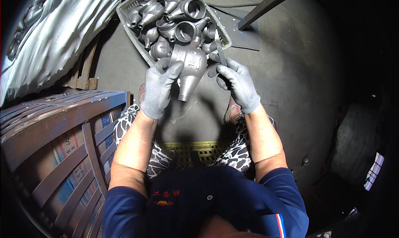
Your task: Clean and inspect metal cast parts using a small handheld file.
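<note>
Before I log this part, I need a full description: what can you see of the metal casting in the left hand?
The grey metallic casting has a bulging body with raised markings, a wide ridged collar at its left and a tapering spout pointing down the picture. The gloved left hand grips the collar side, near the crate. Whether the right hand touches it is unclear.

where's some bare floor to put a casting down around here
Widest: the grey floor right of the right hand, below the flat dark sheet. Smaller: the patch between the feet, in front of the yellow crate. Crowded: the bin heaped with metal castings, and the left side, with slatted crate and white wrapping.
</note>
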The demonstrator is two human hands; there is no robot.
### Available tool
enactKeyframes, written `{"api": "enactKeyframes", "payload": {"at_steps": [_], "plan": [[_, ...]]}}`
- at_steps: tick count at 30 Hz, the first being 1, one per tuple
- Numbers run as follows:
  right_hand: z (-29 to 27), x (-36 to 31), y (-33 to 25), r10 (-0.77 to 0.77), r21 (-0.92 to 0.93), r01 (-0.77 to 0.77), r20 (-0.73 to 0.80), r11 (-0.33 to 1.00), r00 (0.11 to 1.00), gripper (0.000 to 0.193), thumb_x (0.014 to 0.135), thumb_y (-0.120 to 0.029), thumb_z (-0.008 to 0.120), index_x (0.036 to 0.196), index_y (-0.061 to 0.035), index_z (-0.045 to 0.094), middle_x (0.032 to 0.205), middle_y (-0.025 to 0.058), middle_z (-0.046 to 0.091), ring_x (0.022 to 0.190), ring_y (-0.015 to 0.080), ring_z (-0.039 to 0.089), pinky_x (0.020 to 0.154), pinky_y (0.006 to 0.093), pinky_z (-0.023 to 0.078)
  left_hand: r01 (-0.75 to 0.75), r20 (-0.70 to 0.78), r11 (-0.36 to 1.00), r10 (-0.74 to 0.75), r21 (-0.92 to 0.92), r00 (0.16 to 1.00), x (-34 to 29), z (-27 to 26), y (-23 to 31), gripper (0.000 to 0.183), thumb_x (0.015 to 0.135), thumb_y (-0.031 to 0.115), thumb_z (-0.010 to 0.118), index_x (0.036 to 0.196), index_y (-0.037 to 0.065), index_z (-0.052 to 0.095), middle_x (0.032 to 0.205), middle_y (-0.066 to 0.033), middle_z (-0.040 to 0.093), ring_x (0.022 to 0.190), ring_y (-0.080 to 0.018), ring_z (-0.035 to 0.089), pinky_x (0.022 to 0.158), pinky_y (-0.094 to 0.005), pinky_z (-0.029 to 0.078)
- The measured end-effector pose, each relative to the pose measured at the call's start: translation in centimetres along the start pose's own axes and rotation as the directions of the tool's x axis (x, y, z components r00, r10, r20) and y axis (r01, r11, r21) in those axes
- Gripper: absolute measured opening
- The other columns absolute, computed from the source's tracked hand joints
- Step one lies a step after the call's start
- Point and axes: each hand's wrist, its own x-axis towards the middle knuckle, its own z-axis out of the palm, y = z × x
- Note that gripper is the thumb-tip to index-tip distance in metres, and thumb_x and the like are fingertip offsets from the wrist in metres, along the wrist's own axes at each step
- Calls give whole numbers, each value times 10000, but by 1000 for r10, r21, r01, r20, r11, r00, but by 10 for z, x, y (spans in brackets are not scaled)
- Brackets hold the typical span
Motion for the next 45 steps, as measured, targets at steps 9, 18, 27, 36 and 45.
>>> {"api": "enactKeyframes", "payload": {"at_steps": [9,18,27,36,45], "plan": [[-2,1,2,-3,36,3,-19,999,1000,359,885,-113,504,1231,-32,559,765,19,630,538,30,418,476,180,350,-83,116,991,70,109,991,-4,4,11,393,800,88,655,1149,-63,556,974,-60,635,833,-96,570,735,-226,442],[-5,1,4,2,46,1,-59,999,998,344,886,-110,503,1209,-9,562,760,22,632,531,29,420,464,176,339,-78,31,997,79,-23,996,-3,7,5,286,819,108,636,1060,-39,588,845,-29,622,703,-66,540,633,-202,429],[-6,0,3,-9,25,11,-69,1000,998,334,881,-107,510,1198,-21,575,770,27,639,527,32,423,457,175,338,76,48,987,-70,-143,996,7,3,0,296,836,121,623,1089,-27,584,948,-57,633,817,-93,583,717,-213,465],[-1,-2,4,-102,56,107,-81,993,991,358,889,-100,504,1233,-6,547,897,47,658,570,45,457,501,186,378,-12,160,996,26,-84,987,7,8,-10,404,740,-25,596,1141,-50,549,1038,-94,621,955,-152,582,844,-259,457],[29,8,13,-633,-650,558,150,516,760,432,860,-39,477,1292,-55,470,1153,192,589,1045,325,587,868,360,486,-7,193,996,-9,84,981,7,15,-21,387,709,-25,608,1093,-47,569,1007,-88,620,945,-147,579,841,-253,452]]}}
